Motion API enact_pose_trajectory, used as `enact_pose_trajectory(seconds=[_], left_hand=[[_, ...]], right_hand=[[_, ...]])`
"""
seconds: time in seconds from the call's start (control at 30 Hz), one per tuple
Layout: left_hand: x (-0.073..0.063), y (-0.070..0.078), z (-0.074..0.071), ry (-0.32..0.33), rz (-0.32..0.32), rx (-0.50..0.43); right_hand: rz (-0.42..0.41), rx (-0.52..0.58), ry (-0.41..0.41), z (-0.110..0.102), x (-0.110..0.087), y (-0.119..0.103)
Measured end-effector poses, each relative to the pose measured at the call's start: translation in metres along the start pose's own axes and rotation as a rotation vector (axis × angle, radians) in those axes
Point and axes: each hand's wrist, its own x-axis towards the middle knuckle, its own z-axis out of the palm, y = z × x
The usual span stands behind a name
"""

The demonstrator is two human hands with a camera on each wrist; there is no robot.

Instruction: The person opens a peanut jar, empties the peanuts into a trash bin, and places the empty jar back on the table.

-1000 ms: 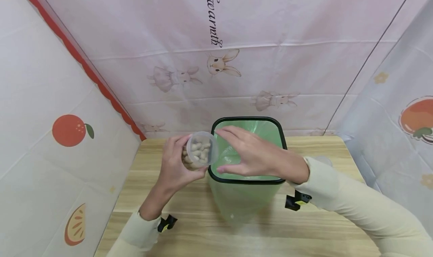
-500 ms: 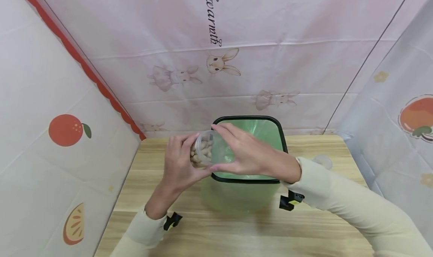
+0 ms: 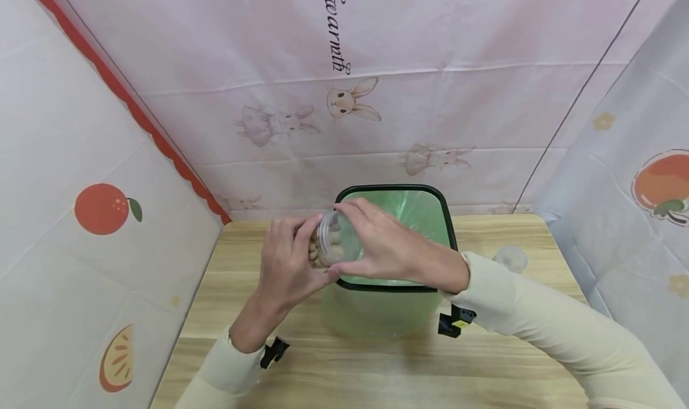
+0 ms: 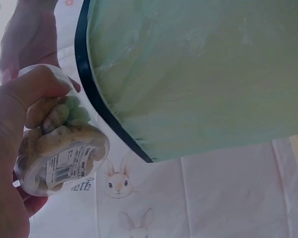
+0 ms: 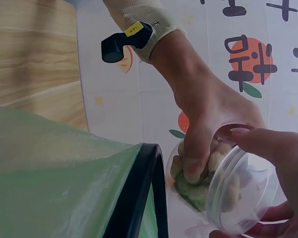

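A clear plastic jar of unshelled peanuts (image 3: 317, 250) is held sideways at the left of a bin (image 3: 395, 188) with a black rim and green liner. My left hand (image 3: 287, 256) grips the jar's body, thumb below and fingers above. My right hand (image 3: 390, 244) curls its thumb and fingers round the clear ridged end (image 5: 258, 183), which looks like a lid. In the left wrist view a barcode label (image 4: 69, 166) shows on the jar's base. Peanuts (image 5: 191, 193) are visible through the wall in the right wrist view. The fingers hide part of the jar.
A small clear round container or lid (image 3: 511, 258) lies on the wooden table (image 3: 366, 373), right of the bin. Green liner (image 3: 382, 313) hangs over the bin's front. Printed cloth walls (image 3: 290, 56) enclose the table's back and sides.
My right hand has moved left from above the bin and taken hold of the jar's clear end. My left hand has shifted slightly right and turned the jar further onto its side.
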Motion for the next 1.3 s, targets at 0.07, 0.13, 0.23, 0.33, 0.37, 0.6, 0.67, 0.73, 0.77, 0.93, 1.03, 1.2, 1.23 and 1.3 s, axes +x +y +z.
enact_pose_trajectory(seconds=[0.07, 0.13, 0.23, 0.33, 0.37, 0.6, 0.67, 0.73, 0.77, 0.93, 1.03, 1.2, 1.23, 1.3], left_hand=[[0.001, 0.000, -0.002, -0.007, 0.014, -0.013], [0.002, -0.001, -0.004, -0.022, 0.024, -0.034], [0.005, -0.003, -0.006, -0.062, 0.017, -0.083], [0.007, -0.004, -0.008, -0.097, -0.004, -0.138], [0.008, -0.004, -0.008, -0.106, -0.008, -0.156], [0.014, -0.006, -0.007, -0.143, -0.019, -0.195], [0.015, -0.006, -0.007, -0.154, -0.019, -0.203], [0.016, -0.006, -0.008, -0.164, -0.010, -0.216], [0.017, -0.006, -0.008, -0.173, -0.008, -0.222], [0.022, -0.007, -0.011, -0.206, 0.003, -0.268], [0.023, -0.008, -0.013, -0.258, -0.027, -0.334], [0.021, -0.010, -0.016, -0.327, -0.065, -0.423], [0.021, -0.010, -0.017, -0.332, -0.068, -0.429], [0.022, -0.010, -0.018, -0.336, -0.067, -0.440]], right_hand=[[-0.006, 0.033, 0.006, 0.001, 0.001, 0.001], [-0.017, 0.072, 0.016, 0.002, 0.002, 0.003], [-0.051, 0.109, 0.044, 0.003, 0.002, 0.007], [-0.103, 0.124, 0.073, 0.003, 0.003, 0.010], [-0.122, 0.127, 0.083, 0.003, 0.002, 0.012], [-0.222, 0.124, 0.132, 0.000, 0.002, 0.020], [-0.246, 0.110, 0.143, 0.000, 0.002, 0.022], [-0.267, 0.096, 0.151, -0.001, 0.002, 0.024], [-0.277, 0.091, 0.153, -0.001, 0.002, 0.024], [-0.336, 0.048, 0.153, -0.005, 0.000, 0.026], [-0.385, -0.041, 0.130, -0.009, -0.003, 0.025], [-0.425, -0.141, 0.059, -0.015, -0.007, 0.020], [-0.429, -0.143, 0.053, -0.015, -0.006, 0.019], [-0.445, -0.137, 0.059, -0.015, -0.006, 0.020]])
